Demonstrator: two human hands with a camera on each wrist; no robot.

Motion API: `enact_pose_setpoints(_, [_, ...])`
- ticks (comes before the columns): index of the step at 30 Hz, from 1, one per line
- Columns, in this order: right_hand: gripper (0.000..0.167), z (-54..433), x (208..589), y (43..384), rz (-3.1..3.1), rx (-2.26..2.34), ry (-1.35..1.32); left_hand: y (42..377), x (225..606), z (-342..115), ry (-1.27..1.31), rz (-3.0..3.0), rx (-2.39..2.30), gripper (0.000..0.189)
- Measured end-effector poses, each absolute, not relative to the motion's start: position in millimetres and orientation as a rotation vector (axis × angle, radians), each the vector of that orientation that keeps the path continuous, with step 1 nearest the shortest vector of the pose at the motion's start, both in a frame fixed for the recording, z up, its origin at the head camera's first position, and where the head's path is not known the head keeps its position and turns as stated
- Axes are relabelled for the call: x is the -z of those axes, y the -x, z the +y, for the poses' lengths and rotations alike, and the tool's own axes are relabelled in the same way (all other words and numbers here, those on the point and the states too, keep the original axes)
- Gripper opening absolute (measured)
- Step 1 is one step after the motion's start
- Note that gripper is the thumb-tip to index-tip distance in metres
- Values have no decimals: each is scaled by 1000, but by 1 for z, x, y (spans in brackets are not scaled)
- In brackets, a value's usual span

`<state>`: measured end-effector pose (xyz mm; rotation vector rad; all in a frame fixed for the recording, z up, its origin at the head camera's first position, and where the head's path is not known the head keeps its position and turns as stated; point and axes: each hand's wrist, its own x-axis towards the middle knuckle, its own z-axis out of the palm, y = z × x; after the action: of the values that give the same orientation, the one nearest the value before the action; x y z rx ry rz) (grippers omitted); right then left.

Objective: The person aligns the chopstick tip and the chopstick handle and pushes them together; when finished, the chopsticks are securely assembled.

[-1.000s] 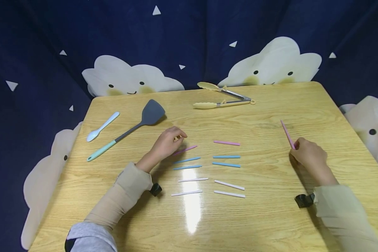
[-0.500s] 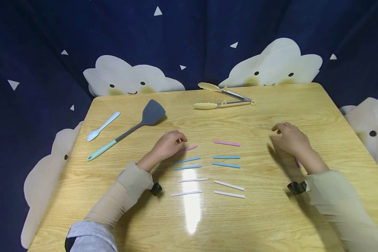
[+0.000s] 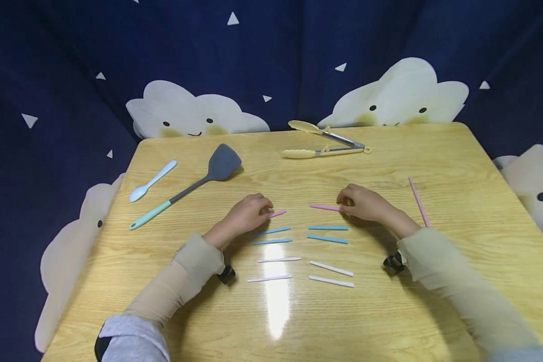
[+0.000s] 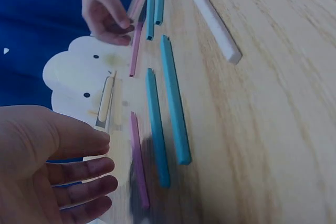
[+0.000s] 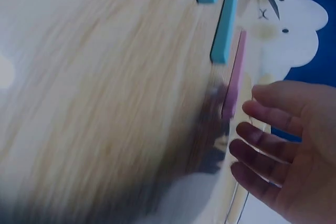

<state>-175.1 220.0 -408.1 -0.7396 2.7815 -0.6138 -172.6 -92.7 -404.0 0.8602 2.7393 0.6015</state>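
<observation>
My left hand [image 3: 249,215] hovers beside a pink stick [image 3: 278,213] and hides its left end; in the left wrist view the fingers are loosely bent and apart from that stick [image 4: 139,161]. My right hand [image 3: 364,203] reaches over the right end of a second pink stick [image 3: 323,206]. In the right wrist view its fingers are spread beside this stick [image 5: 235,77], with nothing in them. A third pink stick [image 3: 419,201] lies farther right, its near end at my sleeve. Below the hands lie blue sticks [image 3: 328,228] and white sticks [image 3: 331,281] in two columns.
At the back of the wooden table [image 3: 434,151] lie yellow-tipped tongs [image 3: 339,151], spread apart. A grey spatula [image 3: 223,162] with a mint handle and a pale blue spoon [image 3: 154,181] lie on the left. A dark blue curtain [image 3: 280,45] with clouds hangs behind.
My right hand has let go of the pink stick on the right and moved left to the middle pink stick. The left hand has shifted slightly toward me.
</observation>
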Motion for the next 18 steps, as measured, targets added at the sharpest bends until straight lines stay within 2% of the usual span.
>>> enact_pose_setpoints(5, [15,208,411,176,2773,620,774,171,407,-90,-879,2746,-541,21])
enact_pose_setpoints(18, [15,192,416,179,2774,575,787,175,414,-87,-880,2765,-418,10])
